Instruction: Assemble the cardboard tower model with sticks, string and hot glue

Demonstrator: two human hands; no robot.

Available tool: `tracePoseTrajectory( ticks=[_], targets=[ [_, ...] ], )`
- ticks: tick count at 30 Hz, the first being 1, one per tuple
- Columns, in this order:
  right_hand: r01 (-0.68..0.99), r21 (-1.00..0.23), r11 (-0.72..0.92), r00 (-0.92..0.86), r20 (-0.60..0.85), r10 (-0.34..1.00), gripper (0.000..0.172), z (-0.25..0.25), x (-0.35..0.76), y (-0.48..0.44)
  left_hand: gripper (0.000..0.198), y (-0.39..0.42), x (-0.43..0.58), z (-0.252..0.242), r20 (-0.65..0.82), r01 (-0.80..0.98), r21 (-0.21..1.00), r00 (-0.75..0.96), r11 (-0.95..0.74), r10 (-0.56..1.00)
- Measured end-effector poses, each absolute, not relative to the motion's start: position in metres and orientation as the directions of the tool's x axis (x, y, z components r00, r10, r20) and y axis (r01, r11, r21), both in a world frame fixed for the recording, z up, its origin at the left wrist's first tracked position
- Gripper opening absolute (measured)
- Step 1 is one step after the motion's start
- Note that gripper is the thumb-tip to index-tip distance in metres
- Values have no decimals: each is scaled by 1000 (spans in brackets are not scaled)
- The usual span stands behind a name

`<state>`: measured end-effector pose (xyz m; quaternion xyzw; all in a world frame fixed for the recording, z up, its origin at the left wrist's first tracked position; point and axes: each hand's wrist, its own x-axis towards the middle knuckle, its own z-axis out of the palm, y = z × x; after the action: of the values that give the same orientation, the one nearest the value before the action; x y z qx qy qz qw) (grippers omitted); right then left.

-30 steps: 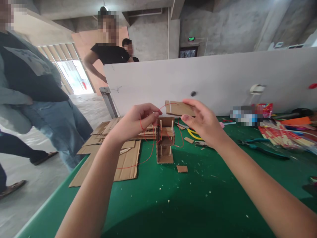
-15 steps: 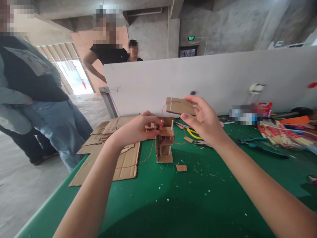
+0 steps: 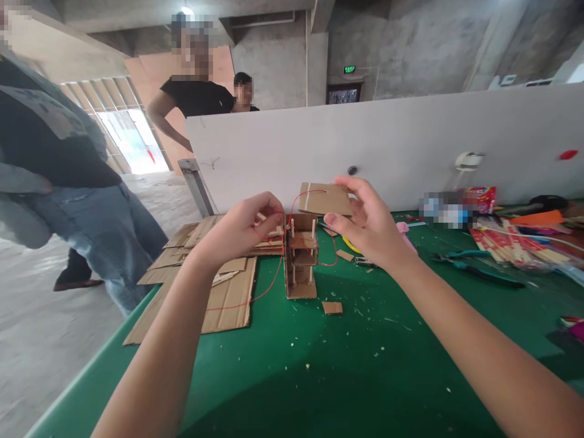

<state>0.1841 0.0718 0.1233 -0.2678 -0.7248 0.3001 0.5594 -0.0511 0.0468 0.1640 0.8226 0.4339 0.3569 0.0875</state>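
Note:
A small cardboard-and-stick tower (image 3: 301, 258) stands on the green table (image 3: 347, 371). A thin red thread (image 3: 274, 274) loops around it and trails left over the cardboard sheets. My left hand (image 3: 241, 228) is closed, pinching the red thread just left of the tower's top. My right hand (image 3: 369, 222) holds a flat cardboard piece (image 3: 325, 198) above the tower, fingers closed on its right edge. The thread also arcs up to that piece.
Flat cardboard sheets (image 3: 214, 267) lie at the table's left edge. A small cardboard scrap (image 3: 332, 307) sits before the tower. Pliers (image 3: 474, 271), packets of sticks (image 3: 515, 243) and other tools crowd the right. A white partition (image 3: 410, 146) backs the table. Three people stand at left.
My left hand dipped to the tower's top, then rose a little, still pinching the thread. The cardboard piece in my right hand stayed above the tower. The view shifted slightly.

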Motion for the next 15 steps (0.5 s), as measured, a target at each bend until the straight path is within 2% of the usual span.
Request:
tracePoseTrajectory(
  ticks=[3, 5, 8, 10, 11, 13, 15],
  targets=[
    [50, -714, 698, -225, 673, 705, 63, 123, 185, 73, 11, 44, -66, 170, 573, 710, 397, 303, -581, 761],
    [36, -703, 710, -220, 688, 692, 61, 123, 186, 74, 13, 43, -85, 173, 544, 744, 405, 271, -531, 794],
    [16, -717, 697, -215, 678, 703, 64, 122, 188, 76, 24, 45, -120, 173, 268, 721, 537, 347, -438, 899],
    [10, -730, 684, -224, 665, 713, 65, 121, 189, 78, 29, 47, -138, 169, 112, 636, 646, 467, -422, 877],
    [10, -735, 678, -231, 658, 716, 64, 120, 188, 78, 30, 49, -144, 166, 79, 582, 700, 513, -414, 855],
    [10, -740, 673, -242, 651, 719, 63, 119, 188, 79, 27, 52, -151, 160, 100, 455, 795, 556, -403, 825],
    [10, -737, 676, -240, 654, 717, 63, 119, 188, 80, 27, 56, -152, 153, 211, 279, 862, 560, -423, 801]
  ],
)
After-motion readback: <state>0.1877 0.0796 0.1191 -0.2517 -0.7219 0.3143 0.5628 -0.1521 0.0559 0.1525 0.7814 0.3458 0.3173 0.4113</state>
